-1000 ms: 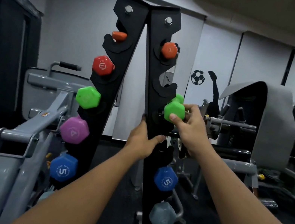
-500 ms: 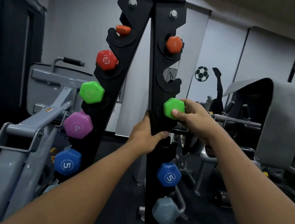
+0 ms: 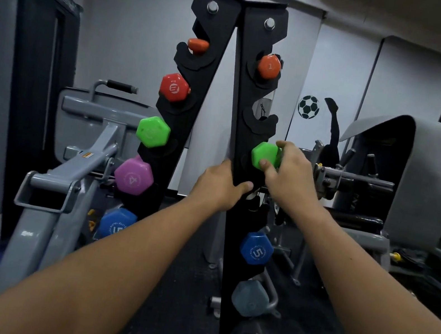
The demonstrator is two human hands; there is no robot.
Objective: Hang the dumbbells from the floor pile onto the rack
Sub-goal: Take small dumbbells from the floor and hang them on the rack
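The green dumbbell (image 3: 265, 155), glossy with a hexagonal head facing the camera, lay with its axis pointing away; the right hand (image 3: 290, 171) clasped it, and the left hand (image 3: 220, 184) clutched the black rack (image 3: 246, 89).

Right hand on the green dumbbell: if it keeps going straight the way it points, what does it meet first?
Probably the rack's right upright: the right hand points left with the green dumbbell already against that post. Depth is unclear.
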